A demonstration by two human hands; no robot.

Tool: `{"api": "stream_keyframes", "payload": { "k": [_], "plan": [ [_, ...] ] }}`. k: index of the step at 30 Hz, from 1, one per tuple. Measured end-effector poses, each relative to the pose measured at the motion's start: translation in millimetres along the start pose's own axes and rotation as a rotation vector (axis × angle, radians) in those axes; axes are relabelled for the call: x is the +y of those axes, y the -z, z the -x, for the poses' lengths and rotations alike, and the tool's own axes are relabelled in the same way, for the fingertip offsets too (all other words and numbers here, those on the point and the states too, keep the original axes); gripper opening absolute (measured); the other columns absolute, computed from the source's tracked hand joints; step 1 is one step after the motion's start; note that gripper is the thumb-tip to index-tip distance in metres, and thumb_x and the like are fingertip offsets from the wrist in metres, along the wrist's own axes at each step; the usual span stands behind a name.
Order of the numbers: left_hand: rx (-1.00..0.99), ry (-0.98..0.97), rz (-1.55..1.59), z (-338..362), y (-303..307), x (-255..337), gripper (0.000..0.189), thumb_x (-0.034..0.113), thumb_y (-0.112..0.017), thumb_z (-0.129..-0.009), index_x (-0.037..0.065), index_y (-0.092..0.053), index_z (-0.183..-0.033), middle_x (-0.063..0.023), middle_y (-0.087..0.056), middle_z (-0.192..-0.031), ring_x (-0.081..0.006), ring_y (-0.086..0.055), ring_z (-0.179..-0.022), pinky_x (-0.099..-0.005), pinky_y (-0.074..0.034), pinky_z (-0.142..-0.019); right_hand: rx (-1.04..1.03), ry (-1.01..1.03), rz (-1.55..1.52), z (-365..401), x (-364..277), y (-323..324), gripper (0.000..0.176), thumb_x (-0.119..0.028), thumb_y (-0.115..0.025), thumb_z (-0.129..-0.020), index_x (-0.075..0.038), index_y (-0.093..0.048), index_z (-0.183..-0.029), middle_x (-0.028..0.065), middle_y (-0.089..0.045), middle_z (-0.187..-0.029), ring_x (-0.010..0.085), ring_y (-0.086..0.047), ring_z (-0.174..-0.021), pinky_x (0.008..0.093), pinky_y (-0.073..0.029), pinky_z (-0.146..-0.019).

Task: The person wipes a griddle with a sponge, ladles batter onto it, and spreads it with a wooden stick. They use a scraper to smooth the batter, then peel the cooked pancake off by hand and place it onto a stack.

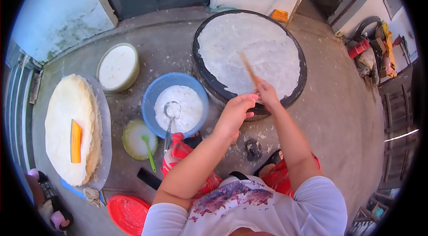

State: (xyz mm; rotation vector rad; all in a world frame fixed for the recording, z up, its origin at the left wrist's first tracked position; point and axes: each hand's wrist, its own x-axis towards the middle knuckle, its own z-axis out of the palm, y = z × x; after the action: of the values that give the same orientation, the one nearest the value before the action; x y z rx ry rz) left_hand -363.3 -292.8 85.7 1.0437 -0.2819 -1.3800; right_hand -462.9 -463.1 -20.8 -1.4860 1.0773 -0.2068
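My right hand (267,94) is closed around a thin wooden spatula (248,67), whose blade is blurred over the batter. My left hand (237,112) hovers beside it at the near rim, fingers loosely bent and apart, with nothing visible in them. Below both hands lies a large round black griddle (197,55), coated almost to its edge with a thin white sheet of batter (249,39). Left of the griddle stands a blue basin (148,102) of white batter, a metal ladle (169,122) resting in it.
A stack of thin round flatbreads (67,102) on the left carries an orange-yellow scraper (76,142). Nearby stand a pale tub (133,75) of white batter, a green bowl (127,140) with a green spoon (150,153), and a red basin (127,213). Clutter (372,53) lines the right wall.
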Motion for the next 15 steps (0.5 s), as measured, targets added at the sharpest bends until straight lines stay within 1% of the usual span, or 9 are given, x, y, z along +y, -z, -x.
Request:
{"api": "stream_keyframes", "payload": {
  "k": [2, 3, 5, 6, 8, 9, 11, 13, 15],
  "plan": [
    [-0.011, 0.009, -0.006, 1.0, -2.6, -3.1, 0.025, 0.015, -0.05, -0.083, 0.002, -0.056, -0.104, -0.0043, -0.057, -0.104, -0.0127, -0.05, -0.094, -0.0273, -0.042, -0.077, 0.499, 0.431, 0.357, 7.0, 31.0, 5.2, 0.032, -0.012, -0.043, -0.088, -0.007, -0.051, -0.119, 0.0066, -0.062, -0.095, 0.0125, -0.058, -0.079, 0.0251, -0.044, -0.074],
    [-0.02, 0.013, -0.015, 1.2, -2.9, -3.9, 0.025, 0.015, -0.051, -0.083, 0.002, -0.056, -0.104, -0.0042, -0.057, -0.103, -0.0126, -0.05, -0.094, -0.027, -0.042, -0.077, 0.492, 0.433, 0.355, 21.2, 34.5, 0.4, 0.032, -0.012, -0.043, -0.088, -0.007, -0.051, -0.119, 0.0066, -0.062, -0.095, 0.0125, -0.058, -0.079, 0.0251, -0.044, -0.074],
    [-0.041, 0.028, -0.025, -1.6, -1.9, -7.6, 0.025, 0.015, -0.051, -0.083, 0.002, -0.057, -0.104, -0.0043, -0.057, -0.103, -0.0125, -0.05, -0.093, -0.0271, -0.042, -0.077, -0.028, 0.289, 0.363, 57.0, 32.7, -7.5, 0.036, -0.01, -0.044, -0.087, -0.011, -0.048, -0.122, 0.0093, -0.062, -0.086, 0.0119, -0.059, -0.077, 0.0268, -0.046, -0.071],
    [-0.066, 0.051, -0.032, -1.0, -1.8, -10.3, 0.026, 0.016, -0.051, -0.083, 0.001, -0.057, -0.104, -0.0044, -0.057, -0.102, -0.0125, -0.05, -0.093, -0.0271, -0.042, -0.077, -0.031, 0.283, 0.364, 69.9, 34.9, -12.5, 0.036, -0.01, -0.044, -0.087, -0.011, -0.048, -0.122, 0.0093, -0.062, -0.086, 0.0119, -0.059, -0.077, 0.0268, -0.046, -0.071],
    [-0.066, 0.046, -0.043, 1.8, -4.2, -10.0, 0.026, 0.016, -0.051, -0.083, 0.001, -0.057, -0.104, -0.0046, -0.057, -0.101, -0.0125, -0.05, -0.093, -0.0272, -0.042, -0.077, 0.075, 0.209, 0.04, 89.7, 36.5, -19.7, 0.035, -0.008, -0.045, -0.087, -0.012, -0.051, -0.121, 0.0053, -0.061, -0.082, 0.0094, -0.057, -0.073, 0.0247, -0.046, -0.068],
    [-0.063, 0.036, -0.054, 3.2, -5.2, -9.5, 0.026, 0.016, -0.051, -0.083, 0.001, -0.057, -0.104, -0.0048, -0.057, -0.101, -0.0126, -0.05, -0.093, -0.0273, -0.042, -0.077, 0.08, 0.207, 0.038, 96.3, 35.5, -15.4, 0.035, -0.008, -0.045, -0.087, -0.012, -0.051, -0.121, 0.0053, -0.061, -0.082, 0.0094, -0.057, -0.073, 0.0247, -0.046, -0.068],
    [-0.061, 0.031, -0.045, 5.7, -5.3, -9.7, 0.026, 0.015, -0.051, -0.083, 0.001, -0.056, -0.104, -0.0049, -0.057, -0.102, -0.0129, -0.05, -0.093, -0.0277, -0.042, -0.077, 0.303, 0.174, 0.177, 106.8, 37.5, 0.4, 0.034, -0.008, -0.045, -0.086, -0.012, -0.052, -0.12, 0.0024, -0.059, -0.077, 0.0089, -0.056, -0.07, 0.0235, -0.045, -0.066],
    [-0.057, 0.025, -0.033, 7.7, -4.9, -8.8, 0.026, 0.015, -0.051, -0.083, 0.001, -0.056, -0.105, -0.0049, -0.057, -0.103, -0.0133, -0.051, -0.094, -0.0281, -0.042, -0.078, 0.349, 0.216, 0.197, 117.8, 49.4, 13.3, 0.035, -0.008, -0.046, -0.086, -0.013, -0.052, -0.12, 0.0016, -0.057, -0.073, 0.0086, -0.054, -0.067, 0.0231, -0.044, -0.064],
    [-0.053, 0.014, -0.044, 10.2, -4.1, -8.0, 0.027, 0.015, -0.05, -0.083, 0.001, -0.055, -0.106, -0.0051, -0.057, -0.105, -0.014, -0.051, -0.095, -0.0289, -0.042, -0.078, 0.392, 0.214, 0.317, 129.2, 57.1, 21.2, 0.037, -0.008, -0.046, -0.084, -0.016, -0.052, -0.12, 0.0068, -0.058, -0.073, 0.0115, -0.055, -0.066, 0.0251, -0.044, -0.064]
  ]
}}
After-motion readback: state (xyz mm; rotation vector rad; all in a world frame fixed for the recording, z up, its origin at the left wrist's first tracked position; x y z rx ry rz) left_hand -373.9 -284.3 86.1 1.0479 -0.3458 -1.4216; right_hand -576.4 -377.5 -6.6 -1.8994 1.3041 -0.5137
